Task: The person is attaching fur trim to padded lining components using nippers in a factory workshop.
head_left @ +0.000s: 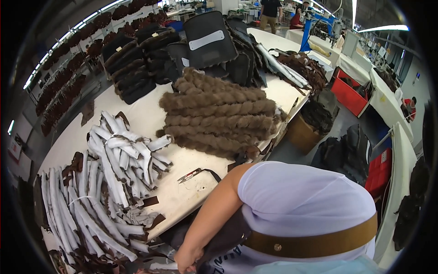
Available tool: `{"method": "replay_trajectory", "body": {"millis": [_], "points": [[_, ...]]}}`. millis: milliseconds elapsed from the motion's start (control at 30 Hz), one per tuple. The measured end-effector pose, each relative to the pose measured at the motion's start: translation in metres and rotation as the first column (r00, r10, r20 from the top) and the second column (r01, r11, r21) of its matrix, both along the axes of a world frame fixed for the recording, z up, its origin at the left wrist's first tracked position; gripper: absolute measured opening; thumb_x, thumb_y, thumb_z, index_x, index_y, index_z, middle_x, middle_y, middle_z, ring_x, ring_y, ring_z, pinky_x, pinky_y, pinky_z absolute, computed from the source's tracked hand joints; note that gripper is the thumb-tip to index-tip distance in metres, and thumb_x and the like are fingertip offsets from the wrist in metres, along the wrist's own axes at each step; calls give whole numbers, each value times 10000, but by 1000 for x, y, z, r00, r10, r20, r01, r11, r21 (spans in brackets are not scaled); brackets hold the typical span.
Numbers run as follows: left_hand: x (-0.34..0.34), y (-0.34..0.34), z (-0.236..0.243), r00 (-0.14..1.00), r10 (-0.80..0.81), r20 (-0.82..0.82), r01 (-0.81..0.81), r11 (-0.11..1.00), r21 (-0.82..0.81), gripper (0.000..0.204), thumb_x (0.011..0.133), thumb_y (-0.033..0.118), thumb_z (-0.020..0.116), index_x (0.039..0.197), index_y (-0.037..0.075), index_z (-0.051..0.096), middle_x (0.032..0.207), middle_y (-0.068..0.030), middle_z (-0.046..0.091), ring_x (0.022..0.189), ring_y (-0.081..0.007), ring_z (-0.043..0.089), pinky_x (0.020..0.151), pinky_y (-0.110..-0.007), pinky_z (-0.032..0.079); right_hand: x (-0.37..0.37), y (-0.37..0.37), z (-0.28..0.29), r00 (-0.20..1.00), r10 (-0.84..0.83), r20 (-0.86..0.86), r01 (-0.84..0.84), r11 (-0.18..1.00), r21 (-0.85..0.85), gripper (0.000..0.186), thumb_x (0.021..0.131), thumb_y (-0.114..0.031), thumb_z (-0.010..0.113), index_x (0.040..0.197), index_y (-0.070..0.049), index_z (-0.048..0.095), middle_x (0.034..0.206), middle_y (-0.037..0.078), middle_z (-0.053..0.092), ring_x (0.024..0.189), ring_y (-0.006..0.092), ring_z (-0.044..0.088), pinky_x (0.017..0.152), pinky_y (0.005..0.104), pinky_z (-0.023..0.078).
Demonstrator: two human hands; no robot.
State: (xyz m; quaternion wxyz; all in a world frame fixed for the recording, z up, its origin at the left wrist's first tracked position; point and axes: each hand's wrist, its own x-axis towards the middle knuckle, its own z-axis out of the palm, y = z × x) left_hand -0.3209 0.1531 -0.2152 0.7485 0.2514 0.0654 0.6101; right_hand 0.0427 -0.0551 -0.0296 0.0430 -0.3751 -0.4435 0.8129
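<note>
While the person's arm reaches down along the lower middle of the frame, one hand [188, 258] closes its grip on a dark brown leather piece [223, 237] beside the desk [191, 192] edge; which hand it is cannot be told, and the other is out of view. Small snips [190, 175] lie on the desk just above. White-backed strips [105, 182] pile at lower left, brown fur rolls [219, 114] at centre.
</note>
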Motion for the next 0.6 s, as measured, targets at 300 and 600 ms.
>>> {"method": "replay_trajectory", "body": {"millis": [300,600], "points": [[-66,4,20,914,330,-236,-346,938,-26,321,792,264,607,967,22,490,889,-110,525,820,-204,505,797,-323,409,35,-19,50,999,-12,-44,14,999,40,242,830,-246,546,657,-103,454,557,-23,443,417,73,392,382,227,329],[170,-185,220,-261,547,-796,269,833,484,283,744,118,657,955,1,510,758,-113,511,682,-210,487,617,-286,410,138,-12,65,991,120,-51,-40,650,759,404,830,-367,590,873,18,474,660,91,520,632,203,553,550,312,445]]}}
